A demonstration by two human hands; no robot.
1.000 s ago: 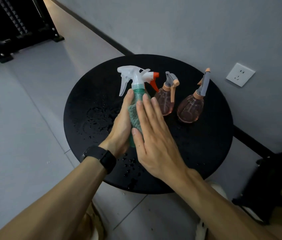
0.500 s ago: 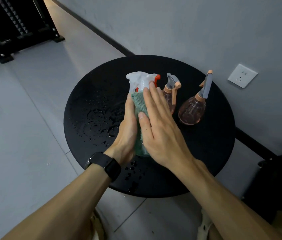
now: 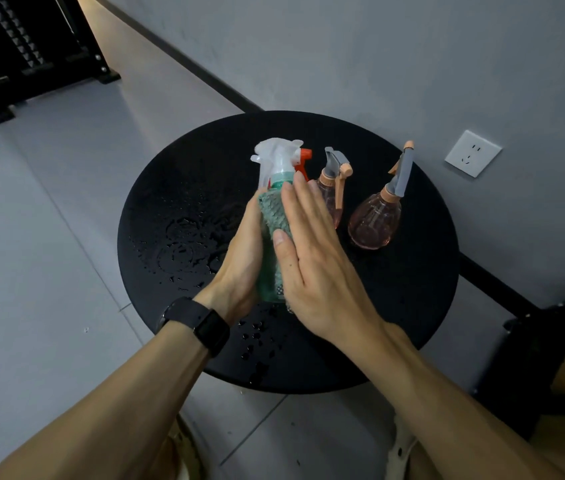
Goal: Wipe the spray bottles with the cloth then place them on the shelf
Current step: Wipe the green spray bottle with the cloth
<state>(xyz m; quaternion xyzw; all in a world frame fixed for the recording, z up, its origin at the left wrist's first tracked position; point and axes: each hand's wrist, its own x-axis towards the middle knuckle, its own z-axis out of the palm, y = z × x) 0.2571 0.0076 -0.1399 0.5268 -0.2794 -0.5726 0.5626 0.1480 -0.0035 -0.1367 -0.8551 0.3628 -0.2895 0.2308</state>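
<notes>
Bottle (image 3: 279,181) between flat fingers (image 3: 303,216) (cloth (image 3: 272,213) underneath)

There is one view only, a wide-angle camera worn on the person's head. It looks forward and steeply down onto a round black table (image 3: 177,188), which fills the middle of the picture. The wide lens bends straight lines near the edges. The camera sits close above the table: both forearms enter from the bottom edge and reach toward its centre. Beyond the table the view takes in the grey wall (image 3: 378,57) with a white socket (image 3: 472,153) to the table's right, and grey floor tiles (image 3: 31,237) to its left.
</notes>
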